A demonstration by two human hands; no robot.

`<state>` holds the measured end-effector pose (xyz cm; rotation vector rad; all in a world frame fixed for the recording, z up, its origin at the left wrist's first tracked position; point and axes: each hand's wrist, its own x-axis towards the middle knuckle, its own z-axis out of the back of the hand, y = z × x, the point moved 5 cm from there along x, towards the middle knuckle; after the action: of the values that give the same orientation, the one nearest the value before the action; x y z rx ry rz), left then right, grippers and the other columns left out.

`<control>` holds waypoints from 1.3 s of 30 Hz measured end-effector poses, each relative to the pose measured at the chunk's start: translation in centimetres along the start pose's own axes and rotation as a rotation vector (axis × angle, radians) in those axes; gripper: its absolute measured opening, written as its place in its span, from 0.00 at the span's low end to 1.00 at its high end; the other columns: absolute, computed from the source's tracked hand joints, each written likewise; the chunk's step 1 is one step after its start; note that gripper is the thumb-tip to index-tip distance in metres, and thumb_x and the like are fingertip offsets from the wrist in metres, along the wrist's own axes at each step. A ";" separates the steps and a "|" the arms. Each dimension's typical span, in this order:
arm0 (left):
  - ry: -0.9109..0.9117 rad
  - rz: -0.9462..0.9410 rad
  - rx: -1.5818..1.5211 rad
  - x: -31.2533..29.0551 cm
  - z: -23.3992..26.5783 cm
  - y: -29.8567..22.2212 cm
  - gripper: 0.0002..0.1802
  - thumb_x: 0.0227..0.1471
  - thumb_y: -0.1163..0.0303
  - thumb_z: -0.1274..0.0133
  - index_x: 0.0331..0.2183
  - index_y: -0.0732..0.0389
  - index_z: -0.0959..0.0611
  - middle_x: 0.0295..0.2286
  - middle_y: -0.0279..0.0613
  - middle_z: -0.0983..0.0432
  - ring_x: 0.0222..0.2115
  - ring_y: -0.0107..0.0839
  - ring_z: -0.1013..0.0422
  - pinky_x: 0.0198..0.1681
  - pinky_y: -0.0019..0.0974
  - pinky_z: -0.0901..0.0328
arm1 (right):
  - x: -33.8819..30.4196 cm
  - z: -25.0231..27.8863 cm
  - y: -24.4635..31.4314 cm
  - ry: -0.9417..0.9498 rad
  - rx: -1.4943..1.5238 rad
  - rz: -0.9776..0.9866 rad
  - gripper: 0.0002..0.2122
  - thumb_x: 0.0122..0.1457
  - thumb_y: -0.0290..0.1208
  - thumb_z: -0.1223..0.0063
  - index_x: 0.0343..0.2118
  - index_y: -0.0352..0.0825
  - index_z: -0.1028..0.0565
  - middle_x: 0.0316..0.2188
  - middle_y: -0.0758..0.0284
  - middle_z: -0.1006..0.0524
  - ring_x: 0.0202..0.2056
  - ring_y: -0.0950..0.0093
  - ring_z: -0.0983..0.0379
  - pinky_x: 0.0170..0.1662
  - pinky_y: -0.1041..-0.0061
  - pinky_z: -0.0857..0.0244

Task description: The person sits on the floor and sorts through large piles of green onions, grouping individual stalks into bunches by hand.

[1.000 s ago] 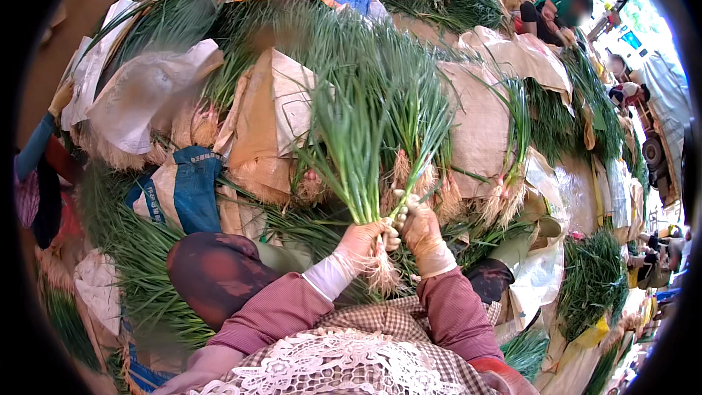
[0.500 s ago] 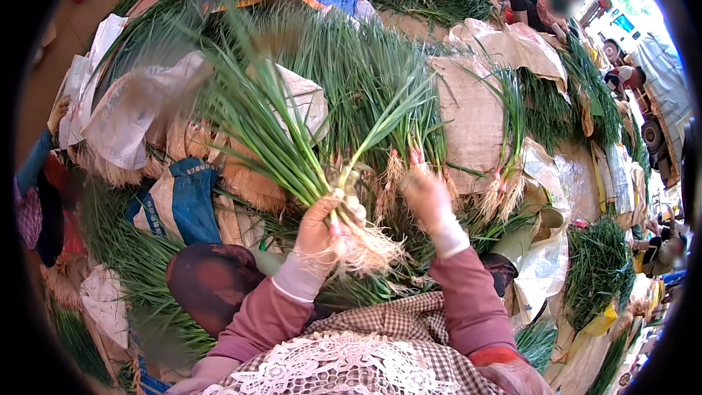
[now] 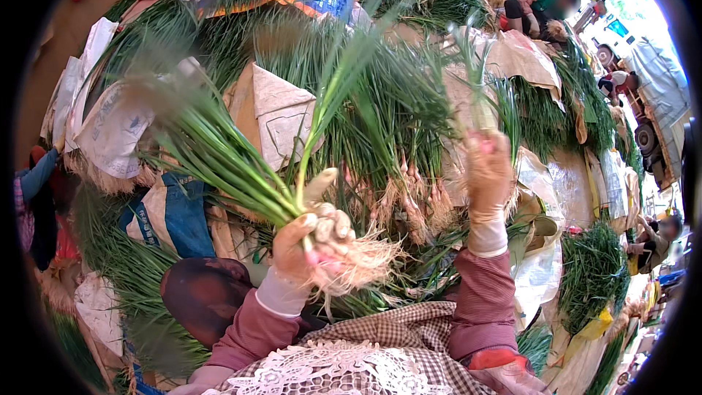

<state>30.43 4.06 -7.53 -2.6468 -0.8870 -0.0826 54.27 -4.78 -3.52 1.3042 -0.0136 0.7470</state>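
My left hand (image 3: 311, 230) is closed around a bunch of spring onions (image 3: 227, 164). Their green leaves fan up and to the left, and the pale stringy roots (image 3: 358, 260) stick out to the right beneath my fingers. Up and to the right, my right hand (image 3: 488, 168) has its fingers closed at the base of a few spring onions (image 3: 472, 95), blurred by motion, with leaves pointing upward. Between my hands and beyond them lies a row of loose spring onions (image 3: 365, 117), pinkish bulbs and roots toward me.
White and tan sacks (image 3: 281, 113) lie among the onion heaps. A blue-and-white sack (image 3: 183, 212) is by my left knee (image 3: 212, 296). More onions (image 3: 596, 278) are piled at the right. Co-workers (image 3: 541, 11) sit at the far right, and another person's arm (image 3: 40, 175) shows at the left.
My right hand has moved up and away from the row, with blurred spring onions now showing in it. The left hand's bunch has shifted slightly left and tilted further left.
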 end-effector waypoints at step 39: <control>-0.488 0.105 0.626 -1.5 3.5 4.4 0.11 0.42 0.80 0.54 0.33 0.68 0.29 0.22 0.45 0.29 0.18 0.26 0.32 0.16 0.25 0.34 | -18.4 -8.3 -12.5 1.438 -0.972 -0.355 0.14 0.50 0.39 0.61 0.33 0.36 0.28 0.32 0.59 0.28 0.35 0.65 0.31 0.37 0.70 0.38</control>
<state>31.62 1.12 -12.43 -2.1270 -0.7448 0.7673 43.10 -7.43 -24.32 -0.3213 0.8739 1.0217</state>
